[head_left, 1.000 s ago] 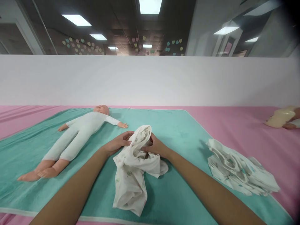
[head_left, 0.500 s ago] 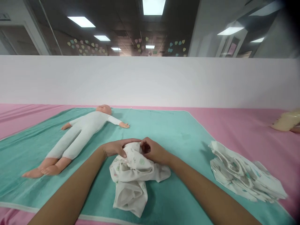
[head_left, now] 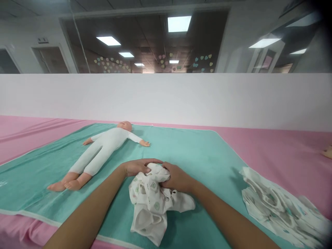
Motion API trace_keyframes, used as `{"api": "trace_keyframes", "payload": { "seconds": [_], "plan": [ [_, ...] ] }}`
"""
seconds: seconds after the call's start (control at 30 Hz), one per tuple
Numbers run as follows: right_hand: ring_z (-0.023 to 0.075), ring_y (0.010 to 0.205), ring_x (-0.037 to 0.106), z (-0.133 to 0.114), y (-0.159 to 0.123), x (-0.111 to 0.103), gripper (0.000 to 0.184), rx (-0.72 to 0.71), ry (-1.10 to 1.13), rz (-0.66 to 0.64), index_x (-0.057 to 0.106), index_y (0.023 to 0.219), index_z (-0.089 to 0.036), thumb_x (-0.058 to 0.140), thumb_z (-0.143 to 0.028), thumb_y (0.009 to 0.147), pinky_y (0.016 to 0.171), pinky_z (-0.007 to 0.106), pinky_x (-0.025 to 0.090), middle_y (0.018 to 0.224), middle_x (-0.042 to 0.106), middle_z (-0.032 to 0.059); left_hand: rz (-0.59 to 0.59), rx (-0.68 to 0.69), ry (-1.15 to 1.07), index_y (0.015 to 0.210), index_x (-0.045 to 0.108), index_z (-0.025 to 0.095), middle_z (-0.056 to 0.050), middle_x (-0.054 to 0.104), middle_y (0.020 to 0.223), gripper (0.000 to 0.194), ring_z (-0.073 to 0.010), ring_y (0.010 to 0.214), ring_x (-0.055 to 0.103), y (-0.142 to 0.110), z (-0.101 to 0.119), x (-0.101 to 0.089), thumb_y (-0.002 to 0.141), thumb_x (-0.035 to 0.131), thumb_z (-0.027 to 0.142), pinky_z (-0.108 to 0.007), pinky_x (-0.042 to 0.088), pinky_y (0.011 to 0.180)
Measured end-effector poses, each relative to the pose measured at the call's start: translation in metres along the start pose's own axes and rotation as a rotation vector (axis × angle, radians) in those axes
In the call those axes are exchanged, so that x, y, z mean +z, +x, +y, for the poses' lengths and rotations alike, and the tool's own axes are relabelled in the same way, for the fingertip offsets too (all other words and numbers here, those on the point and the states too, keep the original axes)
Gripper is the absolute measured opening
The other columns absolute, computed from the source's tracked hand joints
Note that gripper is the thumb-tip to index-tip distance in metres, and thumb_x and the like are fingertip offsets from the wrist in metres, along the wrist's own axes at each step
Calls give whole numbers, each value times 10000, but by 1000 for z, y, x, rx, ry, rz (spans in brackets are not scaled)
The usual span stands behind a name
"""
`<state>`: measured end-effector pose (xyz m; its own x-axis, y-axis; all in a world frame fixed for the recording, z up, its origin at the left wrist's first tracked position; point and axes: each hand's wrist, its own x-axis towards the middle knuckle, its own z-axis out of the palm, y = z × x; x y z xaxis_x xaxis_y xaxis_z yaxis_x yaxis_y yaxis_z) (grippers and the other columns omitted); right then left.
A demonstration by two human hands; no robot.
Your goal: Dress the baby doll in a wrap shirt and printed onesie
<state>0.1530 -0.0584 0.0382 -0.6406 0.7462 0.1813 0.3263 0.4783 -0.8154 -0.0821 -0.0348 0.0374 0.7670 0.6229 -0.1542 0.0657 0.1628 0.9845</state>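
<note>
Bunched on the green towel (head_left: 197,155) in front of me lies a white baby garment (head_left: 155,204) with small printed figures. My left hand (head_left: 137,167) grips its upper left edge, thumb on the near side and fingers stretched along the far side. On the upper right, my right hand (head_left: 177,177) is closed round a fold of the cloth, its fingertips partly hidden. The two hands nearly meet at the top of the garment. Beyond my left arm a baby doll (head_left: 109,143) in a white suit lies on its back, bare feet toward me.
Folded white printed cloth (head_left: 280,207) lies at the right, over the towel's edge. A pink sheet (head_left: 280,155) spreads under the towel. Behind stands a low white wall (head_left: 166,98) with glass above it. A pale object (head_left: 328,152) is cut off at the right edge.
The garment's raised upper part has been folded down toward me. My right hand has moved from a loose pinch to a grip on the cloth. The view has turned slightly left.
</note>
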Motion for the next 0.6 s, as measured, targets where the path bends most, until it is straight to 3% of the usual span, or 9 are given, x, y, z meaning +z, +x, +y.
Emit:
{"api": "trace_keyframes", "payload": {
  "seconds": [0.1,0.23,0.3,0.43,0.53,0.6],
  "plan": [
    [166,719,511,0,3,4,211,-30,31,277,515,826,-212,640,-278,669,618,280,389,776,580,-9,84,63,-55,1249,528,197,-124,574,1226,646,-289,1098,545,3,-8,1,679,730,421,-377,447,879],
    [193,794,523,4,5,-1,326,113,167,664,477,918,-219,637,-404,702,656,295,433,864,570,18,197,213,-131,1280,481,222,-127,558,1243,648,-276,1072,560,20,-12,22,717,689,466,-373,454,856],
    [204,833,539,8,5,0,396,162,284,763,445,1004,-229,626,-444,724,674,308,460,948,562,42,222,291,-149,1292,466,237,-121,542,1265,633,-285,1111,536,32,-10,40,725,698,398,-378,444,879],
    [202,896,538,18,9,19,426,52,417,665,353,1094,-255,588,-407,773,731,333,491,1044,508,60,305,383,-216,1260,501,215,-108,592,1194,544,-280,1079,559,48,-8,65,750,674,292,-365,449,866],
    [200,1069,486,22,14,35,436,-143,330,541,319,1161,-254,557,-336,806,926,366,431,1172,438,78,457,428,-236,1168,567,179,-88,639,1114,486,-289,1052,572,51,-7,62,704,696,250,-379,445,888],
    [201,1207,404,24,16,38,539,-220,279,448,259,1272,-262,549,-302,819,1023,372,359,1292,365,90,584,500,-233,1086,610,167,-67,656,1079,449,-299,1055,567,50,-5,55,653,717,222,-375,437,899]
  ]
}}
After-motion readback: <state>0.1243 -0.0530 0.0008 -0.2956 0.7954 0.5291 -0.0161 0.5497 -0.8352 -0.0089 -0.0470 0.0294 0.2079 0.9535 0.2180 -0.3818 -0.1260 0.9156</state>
